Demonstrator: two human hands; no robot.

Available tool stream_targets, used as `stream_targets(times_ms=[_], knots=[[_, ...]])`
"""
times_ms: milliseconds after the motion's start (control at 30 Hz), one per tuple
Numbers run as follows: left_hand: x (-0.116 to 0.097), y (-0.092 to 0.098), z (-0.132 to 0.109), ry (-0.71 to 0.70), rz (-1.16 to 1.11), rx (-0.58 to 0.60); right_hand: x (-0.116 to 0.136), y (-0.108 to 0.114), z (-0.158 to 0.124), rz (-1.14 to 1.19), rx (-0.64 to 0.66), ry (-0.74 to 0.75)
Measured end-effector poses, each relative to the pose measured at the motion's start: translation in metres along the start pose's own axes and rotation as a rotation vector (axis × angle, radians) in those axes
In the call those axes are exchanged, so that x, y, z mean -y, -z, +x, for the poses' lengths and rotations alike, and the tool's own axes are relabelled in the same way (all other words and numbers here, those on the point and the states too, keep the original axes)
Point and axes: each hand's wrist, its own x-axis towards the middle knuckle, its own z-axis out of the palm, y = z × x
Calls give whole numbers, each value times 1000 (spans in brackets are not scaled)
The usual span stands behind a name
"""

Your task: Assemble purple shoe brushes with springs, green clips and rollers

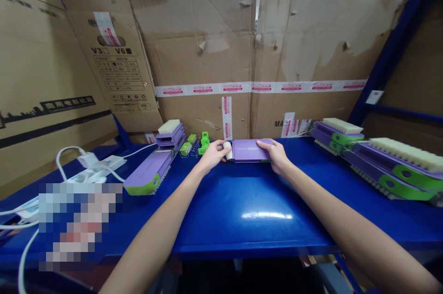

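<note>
A flat purple brush body with a green underside lies on the blue table at the far middle. My left hand pinches its left end, where a bandaged or taped fingertip shows white. My right hand grips its right end with fingers curled over the edge. Both arms reach straight forward.
At left lie a purple-and-green brush, a purple part with white bristles, small green pieces and white cables with a power strip. Stacked purple-and-green brushes line the right side. Cardboard sheets wall the back.
</note>
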Motion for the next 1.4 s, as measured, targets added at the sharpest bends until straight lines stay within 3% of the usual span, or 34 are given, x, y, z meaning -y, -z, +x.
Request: stream_targets(times_ms=[133, 333, 467, 767, 1000, 1400], knots=[[-1, 2, -1, -64, 131, 66, -2, 0, 1, 9, 6, -1], [2, 9, -3, -372, 653, 49, -1, 0, -1, 23, 0, -8], [-3, 13, -4, -420, 805, 51, -1, 1, 0, 17, 18, 16], [-2, 11, -4, -477, 755, 104, 4, 0, -3, 42, 21, 65], [-3, 11, -5, -400, 753, 5, 5, 0, -4, 52, -4, 205], [-4, 13, -5, -592, 875, -37, 8, -1, -5, 57, -44, 305]])
